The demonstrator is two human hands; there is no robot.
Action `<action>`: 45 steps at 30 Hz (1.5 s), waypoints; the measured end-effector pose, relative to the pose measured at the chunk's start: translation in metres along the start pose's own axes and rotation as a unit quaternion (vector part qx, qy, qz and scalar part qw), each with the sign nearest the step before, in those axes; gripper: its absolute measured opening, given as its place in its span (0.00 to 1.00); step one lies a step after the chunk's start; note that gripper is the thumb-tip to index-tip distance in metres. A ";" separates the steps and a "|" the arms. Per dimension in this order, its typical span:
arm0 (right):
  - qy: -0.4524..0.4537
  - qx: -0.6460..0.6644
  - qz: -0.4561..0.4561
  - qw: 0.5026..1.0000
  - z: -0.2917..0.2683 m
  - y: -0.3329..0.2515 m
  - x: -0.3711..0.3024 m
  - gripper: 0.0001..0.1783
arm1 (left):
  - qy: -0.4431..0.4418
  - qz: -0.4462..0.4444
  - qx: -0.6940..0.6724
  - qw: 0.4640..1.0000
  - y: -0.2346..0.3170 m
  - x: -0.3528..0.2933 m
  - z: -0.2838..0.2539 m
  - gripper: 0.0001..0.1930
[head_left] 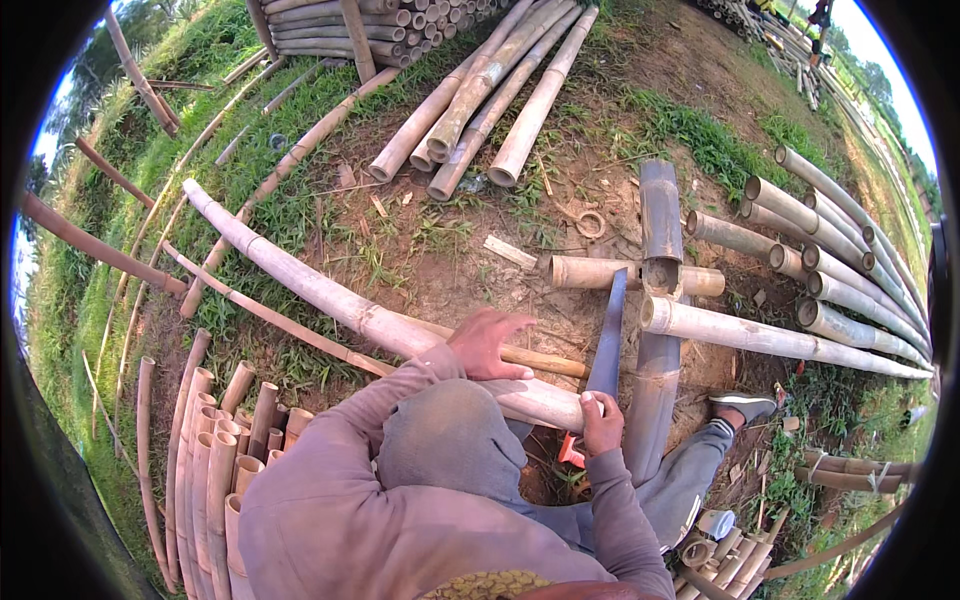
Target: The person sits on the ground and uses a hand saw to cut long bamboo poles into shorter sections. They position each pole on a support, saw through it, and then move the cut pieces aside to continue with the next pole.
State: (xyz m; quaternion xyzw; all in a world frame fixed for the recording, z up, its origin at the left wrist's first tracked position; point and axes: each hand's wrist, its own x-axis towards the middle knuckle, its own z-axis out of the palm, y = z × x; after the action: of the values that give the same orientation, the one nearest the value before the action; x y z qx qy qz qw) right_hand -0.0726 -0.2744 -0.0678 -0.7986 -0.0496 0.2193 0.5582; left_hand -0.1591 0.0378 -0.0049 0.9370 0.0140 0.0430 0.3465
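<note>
A long pale bamboo pole (330,295) slants from the upper left to its cut end in front of me. My left hand (490,343) rests over this pole, thumb apart and fingers stretched out to the right. At the near end, my right hand (602,420) has its fingers bent against the pole's rim. Close beside that hand is a handsaw (607,350), its grey-blue blade pointing away and leaning by a bamboo crosspiece (590,273). Its orange handle (572,452) shows below the pole end. A thick dark bamboo (655,390) lies to the right of the saw.
Cut poles (480,90) lie ahead, and more poles (830,240) fan out at the right. Another pale pole (770,338) rests across the dark bamboo. Upright bamboo pieces (215,470) stand at the left. My shoe (743,405) is on the ground at the right.
</note>
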 end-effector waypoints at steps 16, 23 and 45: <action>0.168 0.022 -0.035 0.985 -0.260 0.068 -0.075 0.19 | 0.401 -0.282 -0.706 0.511 -0.094 -0.073 0.036 0.27; 0.181 0.102 0.049 0.977 -0.267 0.071 -0.171 0.24 | 0.280 -0.189 -0.697 0.632 -0.042 0.100 -0.022 0.23; 0.158 0.067 0.266 0.949 -0.374 0.091 -0.314 0.47 | 0.013 -0.229 -0.729 0.645 0.060 0.124 0.060 0.35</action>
State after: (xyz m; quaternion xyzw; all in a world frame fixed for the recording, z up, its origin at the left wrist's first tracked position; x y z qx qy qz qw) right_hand -0.2180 -0.7352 0.0464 -0.7676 0.2684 0.2343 0.5328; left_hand -0.0304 -0.0395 -0.0029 0.3475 0.1966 -0.0297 0.9164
